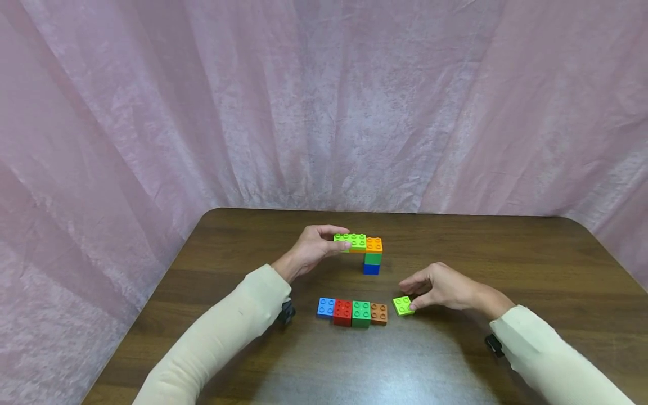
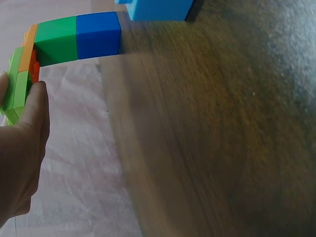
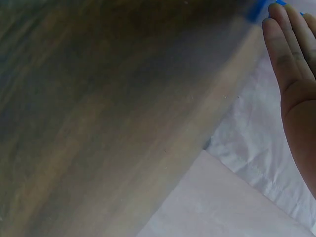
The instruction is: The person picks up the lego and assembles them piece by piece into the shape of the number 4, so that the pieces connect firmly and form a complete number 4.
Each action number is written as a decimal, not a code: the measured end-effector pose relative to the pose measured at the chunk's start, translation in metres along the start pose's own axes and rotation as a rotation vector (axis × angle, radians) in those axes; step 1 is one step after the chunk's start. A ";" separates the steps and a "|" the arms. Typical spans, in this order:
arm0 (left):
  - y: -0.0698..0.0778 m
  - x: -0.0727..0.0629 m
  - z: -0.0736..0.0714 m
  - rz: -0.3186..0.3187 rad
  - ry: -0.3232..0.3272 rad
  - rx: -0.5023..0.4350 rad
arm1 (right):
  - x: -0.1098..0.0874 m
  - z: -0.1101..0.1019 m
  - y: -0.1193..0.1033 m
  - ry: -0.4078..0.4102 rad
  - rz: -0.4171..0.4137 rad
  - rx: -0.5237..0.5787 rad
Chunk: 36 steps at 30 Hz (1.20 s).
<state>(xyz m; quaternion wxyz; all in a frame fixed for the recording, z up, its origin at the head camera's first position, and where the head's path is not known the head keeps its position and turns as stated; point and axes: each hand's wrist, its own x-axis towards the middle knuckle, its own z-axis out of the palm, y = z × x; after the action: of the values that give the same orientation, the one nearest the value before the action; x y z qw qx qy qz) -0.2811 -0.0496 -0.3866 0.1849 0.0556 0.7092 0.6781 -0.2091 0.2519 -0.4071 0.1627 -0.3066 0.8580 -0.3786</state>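
My left hand (image 1: 314, 246) pinches the lime-green bricks (image 1: 358, 242) at the left end of a joined brick structure, thumb in front and fingers behind. The structure's right end has an orange brick (image 1: 373, 244) above a green brick (image 1: 373, 259) and a dark blue brick (image 1: 372, 269). In the left wrist view, the thumb and fingers lie around the lime-green end (image 2: 20, 91). My right hand (image 1: 445, 287) is at a separate lime-green square brick (image 1: 403, 305), thumb at its right edge, fingers spread behind it. Those fingers (image 3: 291, 54) look straight in the right wrist view, where that brick is hidden.
Nearer me, a row of bricks lies side by side on the wooden table (image 1: 228, 349): light blue (image 1: 326, 306), red (image 1: 342, 313), green (image 1: 361, 314) and brown (image 1: 378, 313). A pink curtain (image 1: 324, 112) hangs behind the table's far edge.
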 end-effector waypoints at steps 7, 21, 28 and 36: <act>0.000 0.000 0.000 0.003 0.000 -0.002 | 0.002 0.005 0.002 -0.021 -0.002 -0.040; -0.002 0.001 0.000 0.026 -0.014 0.011 | 0.009 0.008 0.000 -0.011 -0.090 -0.167; -0.001 0.000 -0.001 0.031 -0.016 0.019 | 0.018 0.002 -0.007 0.038 -0.116 -0.157; 0.000 0.000 -0.001 0.039 -0.024 0.040 | 0.029 -0.009 -0.015 0.103 -0.109 -0.122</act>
<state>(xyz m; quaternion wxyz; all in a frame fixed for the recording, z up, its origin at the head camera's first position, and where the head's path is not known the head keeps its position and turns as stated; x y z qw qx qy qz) -0.2811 -0.0508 -0.3865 0.1792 0.0813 0.7192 0.6664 -0.2299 0.2304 -0.3910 0.0784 -0.3423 0.8688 -0.3492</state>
